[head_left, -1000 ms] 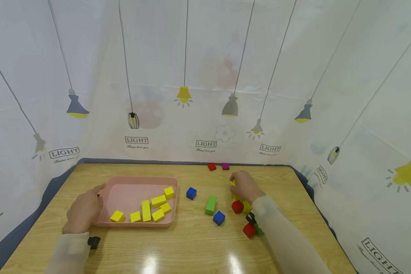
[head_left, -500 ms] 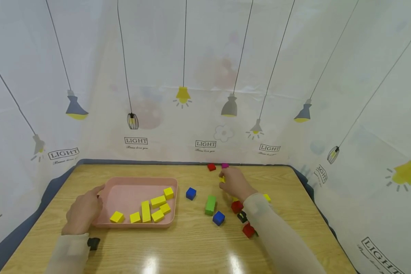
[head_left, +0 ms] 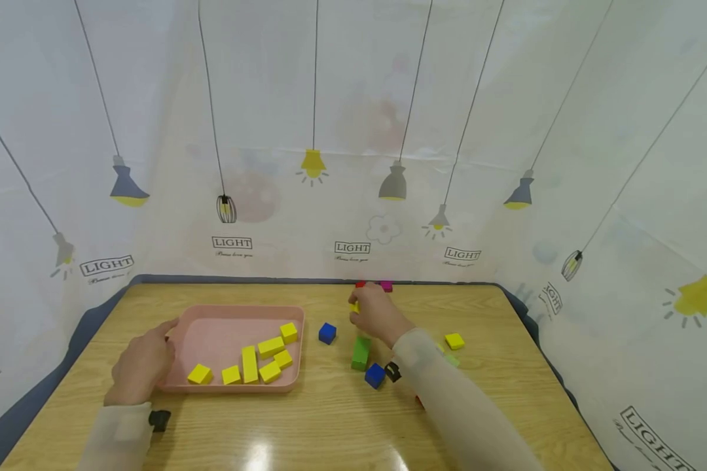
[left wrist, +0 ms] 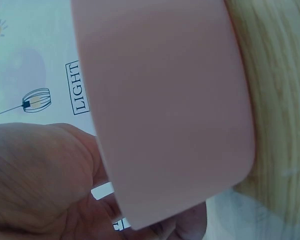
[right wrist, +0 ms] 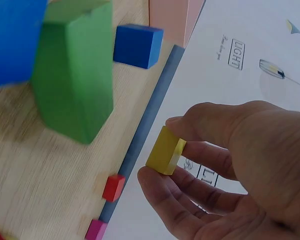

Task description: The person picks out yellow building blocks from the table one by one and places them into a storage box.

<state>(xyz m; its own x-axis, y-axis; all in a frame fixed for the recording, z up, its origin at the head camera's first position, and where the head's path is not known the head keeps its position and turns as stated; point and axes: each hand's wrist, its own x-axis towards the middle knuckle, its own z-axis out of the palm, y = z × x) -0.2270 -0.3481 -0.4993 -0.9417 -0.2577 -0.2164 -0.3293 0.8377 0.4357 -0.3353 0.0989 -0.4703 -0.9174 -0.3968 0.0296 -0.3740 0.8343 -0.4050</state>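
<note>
My left hand (head_left: 143,363) grips the left wall of a pink tray (head_left: 241,310); the left wrist view shows fingers round the tray's wall (left wrist: 170,115). Several yellow blocks, among them a long yellow block (head_left: 250,364), lie inside toward its front and right. Right of the tray, my right hand (head_left: 380,314) pinches a small yellow block (right wrist: 165,151) between thumb and fingertips, held above the table. Below that hand stand a green block (head_left: 361,354) and a blue cube (head_left: 375,375). Another blue cube (head_left: 327,333) sits between hand and tray.
At the table's back edge lie a red block (right wrist: 113,187) and a magenta block (head_left: 386,286). Another yellow block (head_left: 455,341) lies to the right of my forearm, which covers most of the other blocks there. A white printed curtain (head_left: 294,216) surrounds the table (head_left: 306,432).
My right hand has moved left toward the tray with the yellow block, uncovering a yellow block on the right and covering red ones. My left hand has stayed on the tray.
</note>
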